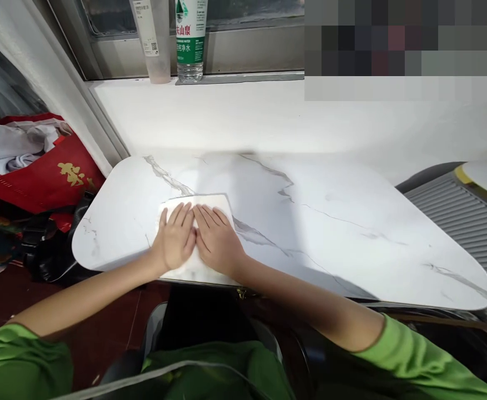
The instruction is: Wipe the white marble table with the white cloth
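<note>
A white square sheet [197, 269], which looks like a paper napkin or cloth, lies flat near the front edge of the white marble-patterned table [343, 222]. On its left half rests my left hand [175, 236], palm down with the fingers stretched out. Beside it my right hand [218, 239] presses flat on the right half, fingers extended. The two hands touch or nearly touch at the index fingers and thumbs. Neither hand grips anything; the sheet is under both palms.
On the window ledge stand a water bottle with a green label [190, 47] and a frosted plastic container [154, 44]. A red bag [43, 166] stuffed with light cloth is at the left. A grey ribbed surface [460, 216] borders the table's right side. The upper right is pixelated.
</note>
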Demonstrator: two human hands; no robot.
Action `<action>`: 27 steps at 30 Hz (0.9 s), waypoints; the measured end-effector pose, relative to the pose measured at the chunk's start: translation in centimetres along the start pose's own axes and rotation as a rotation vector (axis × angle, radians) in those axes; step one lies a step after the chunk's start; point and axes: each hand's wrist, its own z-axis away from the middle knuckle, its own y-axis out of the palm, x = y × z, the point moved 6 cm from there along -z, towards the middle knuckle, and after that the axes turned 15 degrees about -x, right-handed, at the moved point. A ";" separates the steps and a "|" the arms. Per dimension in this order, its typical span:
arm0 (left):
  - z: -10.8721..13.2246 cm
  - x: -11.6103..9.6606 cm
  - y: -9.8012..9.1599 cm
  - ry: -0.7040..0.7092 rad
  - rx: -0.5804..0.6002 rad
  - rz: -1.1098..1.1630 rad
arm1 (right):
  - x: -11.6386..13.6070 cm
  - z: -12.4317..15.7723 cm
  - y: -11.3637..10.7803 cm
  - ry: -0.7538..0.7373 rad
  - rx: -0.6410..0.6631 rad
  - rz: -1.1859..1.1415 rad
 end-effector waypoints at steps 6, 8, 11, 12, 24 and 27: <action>-1.3 -2.1 0.6 0.032 0.039 0.039 | -2.1 0.8 -0.8 0.018 -0.016 0.048; -2.8 -1.7 1.3 0.009 0.060 0.023 | -3.4 -0.4 -0.1 0.015 -0.012 0.033; -5.8 -0.6 2.7 -0.036 0.098 -0.003 | -6.1 -2.8 1.4 0.023 0.011 0.011; -7.0 -0.2 3.3 -0.046 0.108 -0.003 | -7.1 -3.8 1.9 0.032 0.023 0.010; -19.6 3.1 8.9 -0.020 0.061 0.054 | -17.3 -11.6 5.7 0.223 0.000 0.053; -20.0 3.1 9.1 -0.006 0.055 0.052 | -17.5 -11.6 5.8 0.240 0.007 0.063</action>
